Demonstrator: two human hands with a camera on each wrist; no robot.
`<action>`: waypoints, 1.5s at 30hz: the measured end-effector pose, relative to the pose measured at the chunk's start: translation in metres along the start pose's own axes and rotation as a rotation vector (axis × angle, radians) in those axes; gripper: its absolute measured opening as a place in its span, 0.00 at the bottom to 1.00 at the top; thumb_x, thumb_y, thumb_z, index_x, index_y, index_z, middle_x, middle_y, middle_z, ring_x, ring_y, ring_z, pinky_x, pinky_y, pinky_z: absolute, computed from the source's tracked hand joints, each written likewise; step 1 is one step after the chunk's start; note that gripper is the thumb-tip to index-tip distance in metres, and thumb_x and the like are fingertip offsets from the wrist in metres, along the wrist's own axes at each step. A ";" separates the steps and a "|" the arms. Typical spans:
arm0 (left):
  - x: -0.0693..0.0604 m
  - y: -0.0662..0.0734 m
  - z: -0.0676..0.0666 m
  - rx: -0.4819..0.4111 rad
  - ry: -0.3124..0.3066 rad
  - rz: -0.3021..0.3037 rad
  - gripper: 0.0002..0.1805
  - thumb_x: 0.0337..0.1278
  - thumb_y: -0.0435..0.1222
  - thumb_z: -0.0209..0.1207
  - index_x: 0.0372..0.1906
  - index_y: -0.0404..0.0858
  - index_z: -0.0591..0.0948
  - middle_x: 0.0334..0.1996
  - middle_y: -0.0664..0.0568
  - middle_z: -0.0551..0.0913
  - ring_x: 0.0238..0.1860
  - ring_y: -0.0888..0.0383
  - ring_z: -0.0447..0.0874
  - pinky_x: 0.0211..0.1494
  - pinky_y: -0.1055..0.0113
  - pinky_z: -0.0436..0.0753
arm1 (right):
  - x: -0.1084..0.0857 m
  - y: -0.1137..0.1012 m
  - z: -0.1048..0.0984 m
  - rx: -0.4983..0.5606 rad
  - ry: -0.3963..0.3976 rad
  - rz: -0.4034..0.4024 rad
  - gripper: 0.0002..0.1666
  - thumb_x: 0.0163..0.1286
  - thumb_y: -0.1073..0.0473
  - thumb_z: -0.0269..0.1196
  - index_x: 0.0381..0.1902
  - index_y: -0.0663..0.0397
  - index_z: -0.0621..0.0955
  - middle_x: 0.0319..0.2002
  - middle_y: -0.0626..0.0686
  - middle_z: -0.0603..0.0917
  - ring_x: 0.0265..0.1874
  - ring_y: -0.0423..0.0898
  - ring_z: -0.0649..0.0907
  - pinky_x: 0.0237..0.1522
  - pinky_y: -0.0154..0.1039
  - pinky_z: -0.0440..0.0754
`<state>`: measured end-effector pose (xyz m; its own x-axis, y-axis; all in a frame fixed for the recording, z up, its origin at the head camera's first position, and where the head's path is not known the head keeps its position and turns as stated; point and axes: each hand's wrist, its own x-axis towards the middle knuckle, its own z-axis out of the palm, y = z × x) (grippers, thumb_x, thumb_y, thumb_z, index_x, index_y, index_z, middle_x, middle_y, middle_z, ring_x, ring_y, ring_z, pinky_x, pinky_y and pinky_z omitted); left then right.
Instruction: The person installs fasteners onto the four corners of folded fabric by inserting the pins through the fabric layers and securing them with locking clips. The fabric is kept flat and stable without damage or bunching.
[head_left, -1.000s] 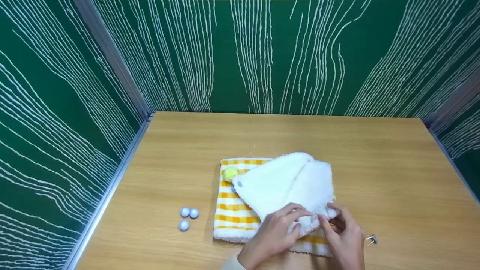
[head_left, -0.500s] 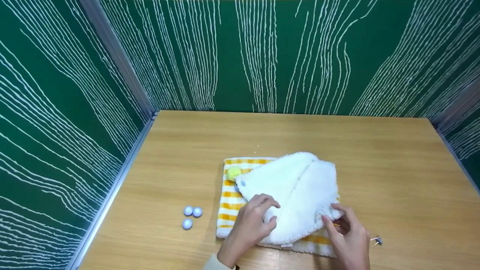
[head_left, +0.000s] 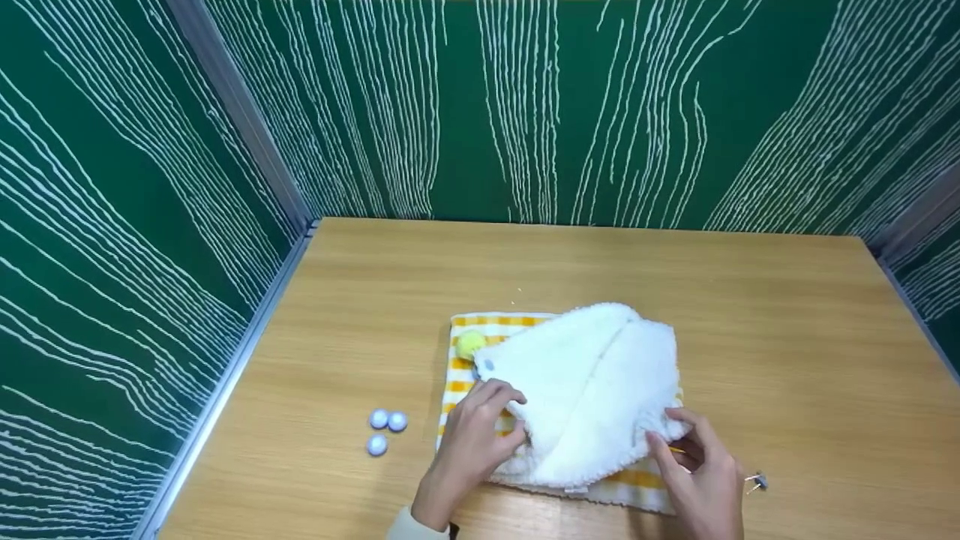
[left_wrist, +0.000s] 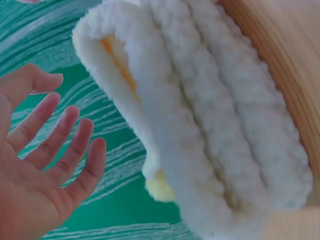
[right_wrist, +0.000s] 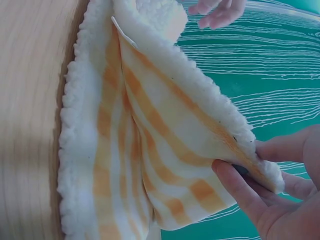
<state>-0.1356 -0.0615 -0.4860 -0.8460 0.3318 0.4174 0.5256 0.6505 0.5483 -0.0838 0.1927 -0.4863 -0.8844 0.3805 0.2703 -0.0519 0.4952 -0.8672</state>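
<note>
- A plush blanket [head_left: 577, 397], white fleece on one side and orange-and-white checked on the other, lies folded on the near part of the wood-grained table [head_left: 375, 292].
- Its fleece flap is turned up over the checked layer, which shows along the left and near edges.
- The right hand [head_left: 701, 469] pinches the flap's right-hand near corner between thumb and fingers, lifting it so that the checked underside shows in the right wrist view.
- A small dark piece [right_wrist: 240, 169] sits between those fingers (partly hidden, so its kind is hard to tell).
- The left hand [head_left: 474, 435] is by the flap's left edge, its fingers spread and relaxed; in the left wrist view it stands apart from the cloth and has hold of nothing.
- A grey oval spot [head_left: 490, 364] marks the flap's left corner, just beside a fuzzy yellow ball [head_left: 471, 344] on the checked layer.
- A white tag [head_left: 576, 490] pokes out at the near edge.
- Three pale lilac balls [head_left: 376, 445] lie grouped left of the blanket, two touching or nearly so.
- A small dark object with thin metallic prongs [head_left: 759, 481] lies just right of the right hand.
- Green panels [head_left: 510, 112] with wavy white lines stand behind.
</note>
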 end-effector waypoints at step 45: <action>-0.033 -0.084 -0.041 0.186 0.002 -0.461 0.14 0.42 0.25 0.66 0.39 0.38 0.82 0.44 0.48 0.80 0.44 0.50 0.75 0.36 0.58 0.78 | -0.005 0.004 -0.002 -0.008 0.023 -0.007 0.19 0.50 0.74 0.70 0.41 0.61 0.81 0.25 0.53 0.83 0.26 0.33 0.81 0.31 0.21 0.78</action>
<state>-0.1482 -0.1550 -0.5163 -0.9863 -0.0201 0.1638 0.0722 0.8400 0.5378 -0.0783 0.1941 -0.4905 -0.8731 0.3947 0.2863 -0.0548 0.5041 -0.8619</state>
